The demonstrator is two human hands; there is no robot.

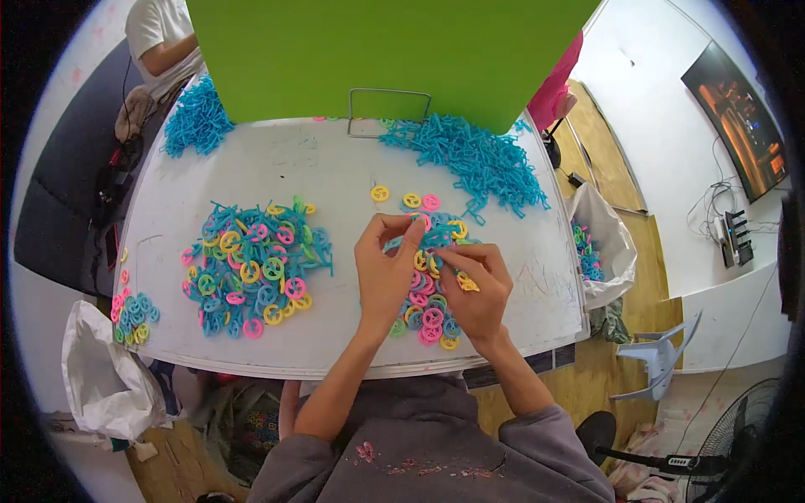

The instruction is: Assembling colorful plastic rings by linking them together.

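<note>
My hands meet over a pile of small plastic wheels (432, 318) in pink, yellow, blue and green. Thumb and forefinger of my left hand (387, 264) pinch a blue plastic piece (438, 237), partly covered by the fingers. Close beside it, my right hand (482, 289) is closed, its fingertips at the same blue piece. Some yellow wheels (467, 282) show against its curled fingers. The exact contact between the fingertips is too small to make out. A few loose wheels, among them a yellow one (380, 194), lie just beyond the hands.
A mixed heap of blue pieces and coloured wheels (251, 268) spreads over the white table (335, 168) on the left. Blue pieces (478, 159) are heaped at the far right, before a green board (377, 59) with a wire stand. A white sack (605, 243) hangs beside the right edge.
</note>
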